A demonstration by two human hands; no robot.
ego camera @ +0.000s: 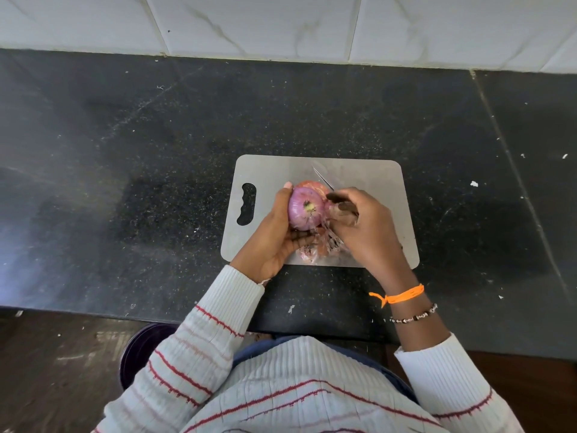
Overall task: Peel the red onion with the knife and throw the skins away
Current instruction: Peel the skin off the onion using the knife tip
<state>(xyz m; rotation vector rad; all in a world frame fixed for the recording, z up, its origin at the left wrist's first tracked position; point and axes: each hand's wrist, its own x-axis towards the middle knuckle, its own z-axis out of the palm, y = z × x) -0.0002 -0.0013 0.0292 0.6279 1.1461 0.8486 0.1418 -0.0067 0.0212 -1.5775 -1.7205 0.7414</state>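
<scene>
Striped white sweater (281, 385), nearest; purple bin (137, 354) on floor at left. Left hand (274, 235) cups red onion (306, 209), cut end up, above grey cutting board (368, 182); right hand (362, 223) grips knife (323, 178) and pinches loosened skin (342, 214), peeled skins (315, 250) lying beneath. Black granite counter (156, 151); white tiled wall (281, 23) behind.

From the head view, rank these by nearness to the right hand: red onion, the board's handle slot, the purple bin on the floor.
Measured from the right hand:
1. Red onion: touching it, just to its left, held over the cutting board.
2. Handle slot: farther left, at the board's left end.
3. Purple bin: farthest, down on the floor at lower left, partly behind the sleeve.
</scene>
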